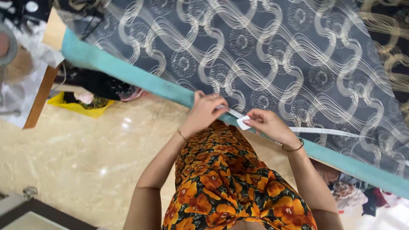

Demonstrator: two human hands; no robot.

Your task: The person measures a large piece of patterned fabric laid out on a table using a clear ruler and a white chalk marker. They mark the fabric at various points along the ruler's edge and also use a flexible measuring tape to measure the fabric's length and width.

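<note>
We are pressing our left hand [204, 111] down on the near end of a white measuring tape [328, 132], fingers curled over it and pinning it against the dark patterned fabric [272, 55] at the teal table edge [140, 79]. Our right hand [266, 124] is pinching a small white piece, probably tailor's chalk [243, 123], between thumb and fingertips, just beside the left hand's hold and touching the cloth close to the tape. From that pinch the tape is running away to the right along the fabric border, lying flat and well beyond both hands. We are judging the tape as light, limp and slippery, so it needs holding flat at the end; the chalk looks thin and brittle, best gripped by its edges. The fabric looks soft and likely to shift under pressure. Below our wrists an orange floral garment [226, 183] is hanging over the marble floor [85, 153].
</note>
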